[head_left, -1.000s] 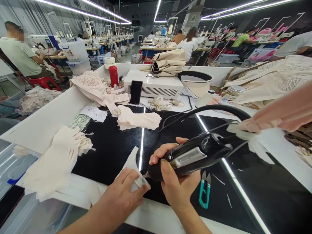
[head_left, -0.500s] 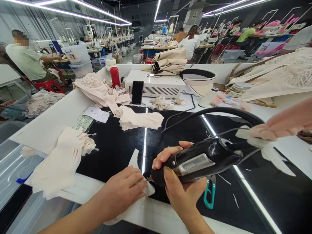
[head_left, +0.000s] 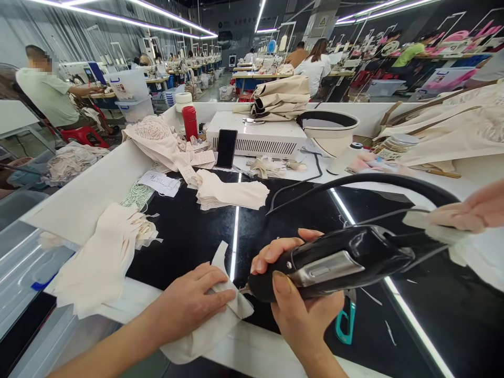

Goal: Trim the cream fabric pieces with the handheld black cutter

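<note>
My right hand (head_left: 299, 304) is wrapped round a black hand-held cutting tool (head_left: 342, 260) with a metal plate on its side and a thick black cable (head_left: 386, 181) arching off to the right. Its tip meets a cream fabric piece (head_left: 212, 320) at the near edge of the black table top (head_left: 189, 236). My left hand (head_left: 189, 304) lies flat on that fabric, fingers together, pressing it down beside the tool tip. A teal thread snip (head_left: 346, 323) lies just under the tool.
Cream fabric stacks sit at the left (head_left: 106, 257) and centre (head_left: 228, 193). Farther back stand a white ventilated box (head_left: 258, 137), a black phone (head_left: 226, 148), a red flask (head_left: 190, 122) and a white bowl (head_left: 328, 131). Another person's hand (head_left: 468, 210) reaches in from the right. Workers sit beyond.
The fabric piece has slid toward the table's near edge and now hangs over it under my left hand. Tool and right hand keep their grip.
</note>
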Tool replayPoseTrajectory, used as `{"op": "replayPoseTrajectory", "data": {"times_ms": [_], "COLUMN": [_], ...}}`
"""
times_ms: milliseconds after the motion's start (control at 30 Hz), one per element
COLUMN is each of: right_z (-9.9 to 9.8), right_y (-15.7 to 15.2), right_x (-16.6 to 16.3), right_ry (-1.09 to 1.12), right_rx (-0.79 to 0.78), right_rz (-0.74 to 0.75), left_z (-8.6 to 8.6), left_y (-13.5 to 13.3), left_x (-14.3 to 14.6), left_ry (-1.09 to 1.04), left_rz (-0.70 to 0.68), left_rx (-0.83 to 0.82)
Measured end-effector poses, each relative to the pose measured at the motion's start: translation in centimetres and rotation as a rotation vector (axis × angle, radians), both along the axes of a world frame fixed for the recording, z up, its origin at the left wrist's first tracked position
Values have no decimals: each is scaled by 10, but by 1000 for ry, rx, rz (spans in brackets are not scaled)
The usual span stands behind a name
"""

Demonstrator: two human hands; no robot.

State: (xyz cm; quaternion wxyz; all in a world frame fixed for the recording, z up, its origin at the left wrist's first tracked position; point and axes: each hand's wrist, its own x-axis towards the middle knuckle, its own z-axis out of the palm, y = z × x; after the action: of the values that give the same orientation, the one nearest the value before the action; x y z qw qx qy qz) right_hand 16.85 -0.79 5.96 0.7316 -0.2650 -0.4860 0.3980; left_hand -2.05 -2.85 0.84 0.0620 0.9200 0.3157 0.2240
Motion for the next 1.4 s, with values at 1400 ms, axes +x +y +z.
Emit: {"op": "replayPoseTrajectory", "data": {"times_ms": [1400], "right_z": [-4], "right_y": [10], "right_x": [-13], "right_ry": [8], "right_rx": [16], "right_rz": [0], "left_z": [5], "left_y": [30], "left_x": [-8], "left_ry": [-13], "left_rz": [-109], "left_rx": [-82]}}
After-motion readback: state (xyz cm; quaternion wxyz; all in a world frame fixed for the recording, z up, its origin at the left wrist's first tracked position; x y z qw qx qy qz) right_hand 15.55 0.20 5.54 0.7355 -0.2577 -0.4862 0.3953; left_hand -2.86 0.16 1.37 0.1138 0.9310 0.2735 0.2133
